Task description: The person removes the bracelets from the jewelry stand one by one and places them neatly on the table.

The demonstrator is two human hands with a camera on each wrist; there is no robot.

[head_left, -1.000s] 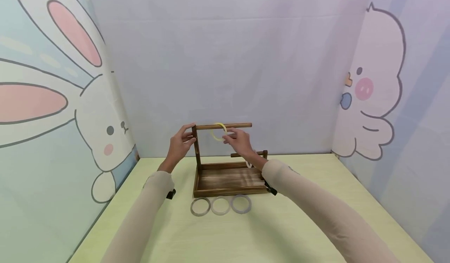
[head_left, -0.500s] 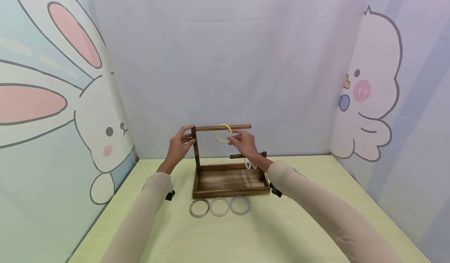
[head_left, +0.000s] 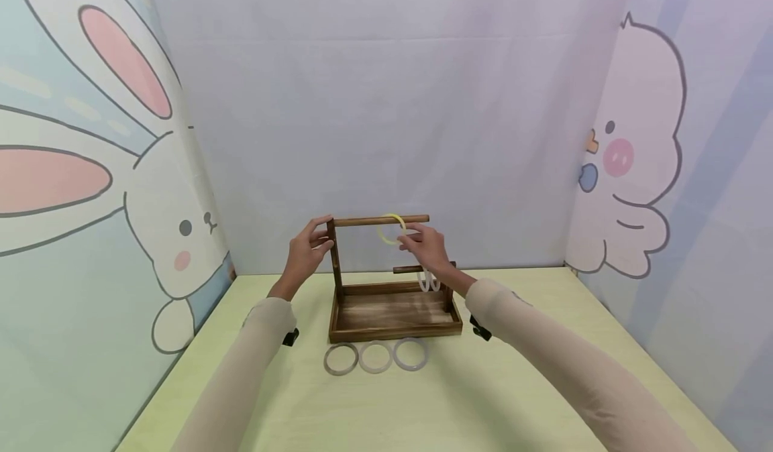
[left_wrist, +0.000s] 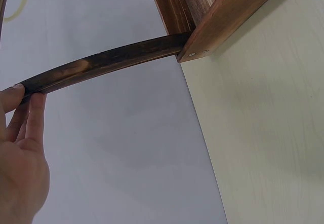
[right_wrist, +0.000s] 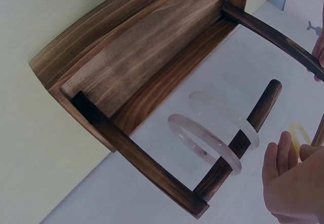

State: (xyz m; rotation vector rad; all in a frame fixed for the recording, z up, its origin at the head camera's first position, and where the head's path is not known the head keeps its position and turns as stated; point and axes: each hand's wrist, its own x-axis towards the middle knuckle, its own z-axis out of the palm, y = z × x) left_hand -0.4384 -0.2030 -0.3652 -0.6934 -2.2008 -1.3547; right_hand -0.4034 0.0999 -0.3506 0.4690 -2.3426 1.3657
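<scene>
My left hand (head_left: 306, 254) grips the top of the tall post (left_wrist: 101, 64) of a dark wooden rack. In the left wrist view, thumb and fingers pinch the post from both sides. With my right hand (head_left: 425, 246) I pinch a yellow bangle (head_left: 404, 222) by its right side. The bangle is around the upper rod (head_left: 362, 221) of the rack, near the rod's right half. On the lower, shorter rod (right_wrist: 266, 105) hang two pale translucent bangles, a cloudy one (right_wrist: 202, 135) and a clearer one (right_wrist: 248, 130), below my right wrist.
The rack's base is a shallow wooden tray (head_left: 395, 334) on the pale table (head_left: 386, 412). In front of it lie three bangles: a grey-brown one (head_left: 327, 366), a whitish one (head_left: 362, 365) and a bluish-grey one (head_left: 396, 363). Cloth walls with cartoon figures surround the table.
My right hand and the yellow bangle have shifted to the right along the upper rod. The left hand keeps its hold on the post. More of the hanging pale bangles shows.
</scene>
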